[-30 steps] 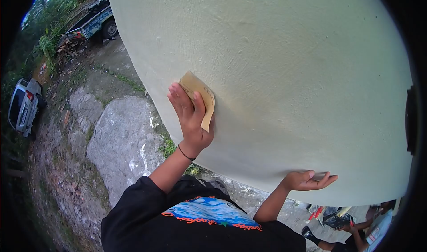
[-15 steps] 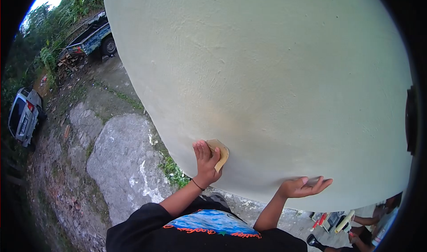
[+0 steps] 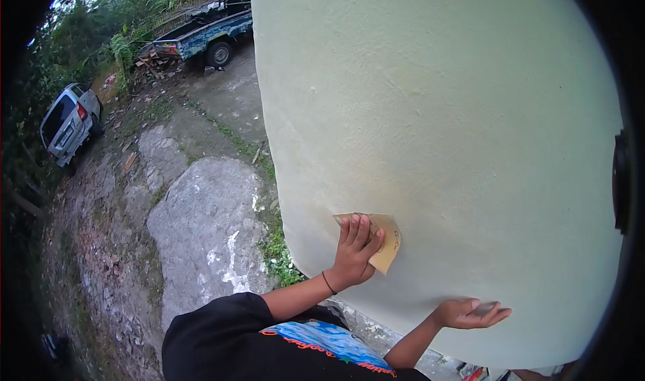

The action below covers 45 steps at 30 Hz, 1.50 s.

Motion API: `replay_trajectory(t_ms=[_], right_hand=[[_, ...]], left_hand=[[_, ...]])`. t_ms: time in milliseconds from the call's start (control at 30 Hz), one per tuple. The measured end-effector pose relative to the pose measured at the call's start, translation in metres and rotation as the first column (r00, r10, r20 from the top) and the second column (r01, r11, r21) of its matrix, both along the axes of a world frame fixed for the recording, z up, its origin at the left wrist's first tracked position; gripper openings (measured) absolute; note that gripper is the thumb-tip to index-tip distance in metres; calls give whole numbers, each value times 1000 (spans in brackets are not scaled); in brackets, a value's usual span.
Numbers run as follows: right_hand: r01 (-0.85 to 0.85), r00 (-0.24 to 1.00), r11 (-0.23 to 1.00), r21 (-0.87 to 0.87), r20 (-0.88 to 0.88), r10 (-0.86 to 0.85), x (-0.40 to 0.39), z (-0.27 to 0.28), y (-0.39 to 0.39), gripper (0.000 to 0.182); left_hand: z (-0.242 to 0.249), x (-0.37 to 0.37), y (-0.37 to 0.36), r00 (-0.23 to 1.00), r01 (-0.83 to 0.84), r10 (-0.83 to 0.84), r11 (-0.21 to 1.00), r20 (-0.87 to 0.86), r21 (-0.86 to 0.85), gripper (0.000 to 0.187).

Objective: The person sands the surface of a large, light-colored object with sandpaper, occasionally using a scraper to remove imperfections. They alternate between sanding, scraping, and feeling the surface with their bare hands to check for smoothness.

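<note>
My left hand (image 3: 355, 252) presses a tan piece of sandpaper (image 3: 388, 248) onto a large pale green-white surface (image 3: 443, 159). Its fingers lie over the sheet, whose right part sticks out past them with faint marks on its back. Low on the same surface, my right hand (image 3: 470, 314) rests with palm turned up and fingers apart, and holds nothing. Small bumps and scratches show across the pale coating, with a faint brownish tint above the sandpaper.
At the left, a silver car (image 3: 70, 122) and a blue pickup truck (image 3: 208, 38) stand on rough ground. A broad rock slab (image 3: 208, 226) and green weeds (image 3: 279, 253) lie beside the pale surface. A person's partly hidden limb and some items show at the bottom right.
My view has swung left, so more of the truck shows and less of the person at lower right. My left hand and the sandpaper have shifted right, showing more of the sheet.
</note>
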State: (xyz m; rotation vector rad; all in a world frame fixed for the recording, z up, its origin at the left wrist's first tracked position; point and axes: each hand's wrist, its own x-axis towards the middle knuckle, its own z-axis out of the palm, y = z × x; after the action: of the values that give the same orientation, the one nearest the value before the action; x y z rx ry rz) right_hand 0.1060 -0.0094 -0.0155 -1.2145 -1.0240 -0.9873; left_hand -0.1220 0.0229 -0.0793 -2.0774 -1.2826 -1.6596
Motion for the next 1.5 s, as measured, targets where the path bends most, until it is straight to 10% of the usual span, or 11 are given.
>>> replay_trajectory(t_ms=[233,567,867,1100,1200,1400,1500], right_hand=[[-26,1000,999,-21,0,26,0,1,1,40],[-17,1000,999,-27,-10,17,0,0,1,40],[-68,998,998,6,-15,68,-1,0,4,42],[1,999,1000,-14,33,-1,-1,1,2,42],[5,1000,1000,-18,15,-4,-1,1,1,42],[-12,999,1000,1,36,12,0,0,2,42],[-9,999,1000,-11,34,9,2,-2,2,42]], left_hand=[[196,-75,52,979,-170,128,942,157,290,44],[25,-10,10,998,-12,21,989,-57,150,44],[209,-69,57,986,-161,134,929,103,334,51],[-25,19,1,998,-31,38,992,-58,121,56],[-27,0,0,996,33,-26,996,-91,78,56],[193,-65,47,993,-109,95,961,66,253,52],[218,-61,50,983,-178,159,950,91,257,53]])
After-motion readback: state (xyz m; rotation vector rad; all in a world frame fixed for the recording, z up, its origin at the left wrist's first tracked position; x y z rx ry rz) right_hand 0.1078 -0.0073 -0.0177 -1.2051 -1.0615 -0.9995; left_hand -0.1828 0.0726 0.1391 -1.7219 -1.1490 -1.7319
